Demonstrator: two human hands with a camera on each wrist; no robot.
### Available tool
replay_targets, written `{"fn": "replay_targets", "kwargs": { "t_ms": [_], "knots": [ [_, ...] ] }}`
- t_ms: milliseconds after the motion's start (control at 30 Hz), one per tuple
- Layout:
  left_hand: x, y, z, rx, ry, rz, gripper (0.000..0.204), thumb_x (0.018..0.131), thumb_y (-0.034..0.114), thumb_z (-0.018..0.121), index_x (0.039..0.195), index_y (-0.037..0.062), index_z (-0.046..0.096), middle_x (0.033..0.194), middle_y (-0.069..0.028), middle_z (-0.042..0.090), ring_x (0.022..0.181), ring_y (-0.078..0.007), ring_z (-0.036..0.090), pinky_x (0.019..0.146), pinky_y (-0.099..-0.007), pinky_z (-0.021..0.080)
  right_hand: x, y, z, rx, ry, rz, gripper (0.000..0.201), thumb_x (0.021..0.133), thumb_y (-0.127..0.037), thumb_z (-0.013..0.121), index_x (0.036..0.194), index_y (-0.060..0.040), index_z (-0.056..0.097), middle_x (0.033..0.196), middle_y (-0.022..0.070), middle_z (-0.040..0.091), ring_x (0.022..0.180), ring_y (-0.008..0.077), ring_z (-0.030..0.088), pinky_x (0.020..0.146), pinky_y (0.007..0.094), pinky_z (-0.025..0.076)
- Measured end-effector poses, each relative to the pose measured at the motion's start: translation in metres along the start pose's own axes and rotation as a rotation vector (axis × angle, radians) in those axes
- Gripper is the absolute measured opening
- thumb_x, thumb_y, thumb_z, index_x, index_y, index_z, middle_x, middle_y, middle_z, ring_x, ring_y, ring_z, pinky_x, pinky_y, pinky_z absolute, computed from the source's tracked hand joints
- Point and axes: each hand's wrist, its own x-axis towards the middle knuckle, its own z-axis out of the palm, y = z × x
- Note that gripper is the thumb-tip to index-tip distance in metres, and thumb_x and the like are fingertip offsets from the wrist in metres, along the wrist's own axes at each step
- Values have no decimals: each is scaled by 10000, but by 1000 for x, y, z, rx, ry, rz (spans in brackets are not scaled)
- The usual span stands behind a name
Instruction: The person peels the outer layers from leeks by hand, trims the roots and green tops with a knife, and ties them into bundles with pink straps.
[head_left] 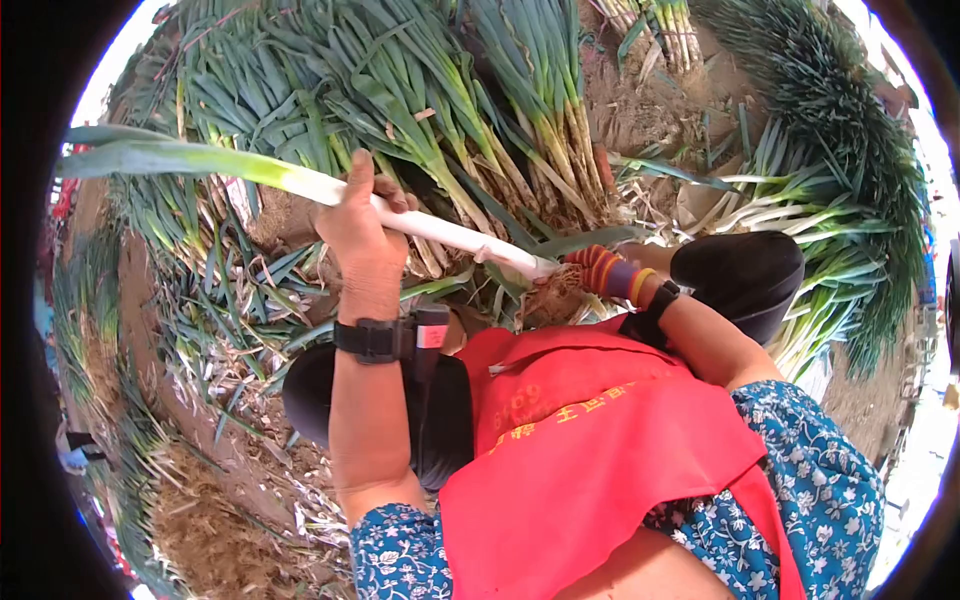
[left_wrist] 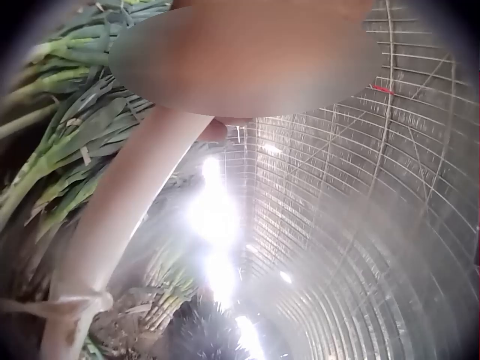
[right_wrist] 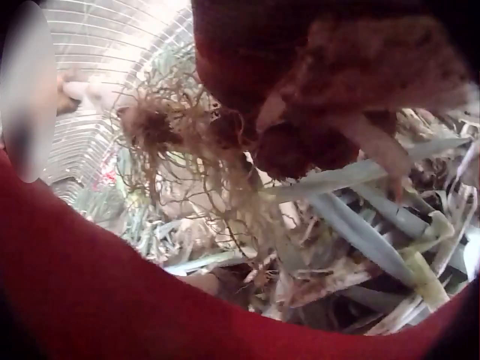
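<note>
My left hand (head_left: 362,225) grips a long, thick green onion (head_left: 455,236) around its white shaft, thumb pointing up. Its green leaves stretch to the left, and its root end slants down toward my right hand. The left wrist view shows a torn strip of skin (left_wrist: 56,306) hanging from the shaft, while a blurred patch hides most of that hand. My right hand (head_left: 605,274), in a striped glove, is right beside the bushy roots (right_wrist: 161,131). In the right wrist view its curled, shadowed fingers hold a dry, withered leaf skin (right_wrist: 375,64).
Large bundles of green onions (head_left: 400,110) lie ahead on the soil. More onions with white stalks (head_left: 800,215) are heaped at the right. Loose leaves and peelings (head_left: 250,370) litter the ground at left. A red apron (head_left: 590,440) covers the person's lap between bent knees.
</note>
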Motion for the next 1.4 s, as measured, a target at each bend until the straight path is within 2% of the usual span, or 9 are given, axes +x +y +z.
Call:
{"fn": "replay_targets", "kwargs": {
  "t_ms": [233,300,367,600,667,733,933,1033,1400],
  "knots": [
    [-15,-8,11,99,-9,35,202,812,162,643,757,59,478,560,-42,467,432,-153,463,423,-317,405,-26,54,23,-30,48,121,165,769,-164,538,881,-90,635,758,170,601,736,306,589,638,363,466],
    [-17,25,18,181,118,187,212,827,191,630,742,68,479,557,-24,456,432,-115,426,414,-270,375,-65,79,23,-767,-557,342,159,789,-171,519,743,-63,626,653,137,577,713,276,594,624,396,475],
    [5,73,-5,61,-57,164,255,824,232,638,737,81,451,575,-4,432,446,-94,355,453,-262,344,-83,98,15,-617,-344,286,123,770,-188,547,784,-104,636,673,123,589,729,275,607,606,403,481],
    [30,60,2,-104,124,206,224,820,185,640,812,69,449,598,-12,439,475,-123,404,528,-324,377,-10,-63,-33,-663,-122,-75,203,804,-293,525,867,-108,580,721,141,600,728,297,601,603,406,466],
    [29,47,3,-160,110,204,227,828,185,631,843,71,436,623,-19,436,505,-126,405,570,-336,395,19,-124,-68,-502,-323,-49,156,809,-265,542,844,-113,558,745,113,597,732,292,598,605,378,466],
    [28,39,3,-190,115,183,226,832,187,627,861,72,434,634,-20,429,515,-125,400,580,-340,399,29,-179,-96,-223,-140,-278,125,768,-230,578,813,-117,547,735,67,581,709,270,591,610,345,461],
    [20,35,7,-264,86,142,230,848,214,607,895,74,430,654,-21,414,533,-126,394,599,-342,407,104,-204,-116,-680,671,-656,214,657,-183,602,840,-102,528,831,40,531,754,226,550,611,317,436],
    [16,34,10,-277,66,143,236,847,220,608,897,73,431,654,-21,418,533,-125,398,602,-348,409,124,-196,-112,-667,698,-702,213,662,-188,591,837,-94,515,854,45,506,774,227,531,590,336,419],
    [20,34,5,-260,70,185,243,823,213,641,877,76,447,647,-13,429,531,-111,387,598,-322,381,101,-204,-84,-880,-74,-618,66,672,-153,558,623,-110,546,560,45,531,505,249,558,385,348,401]
  ]
}}
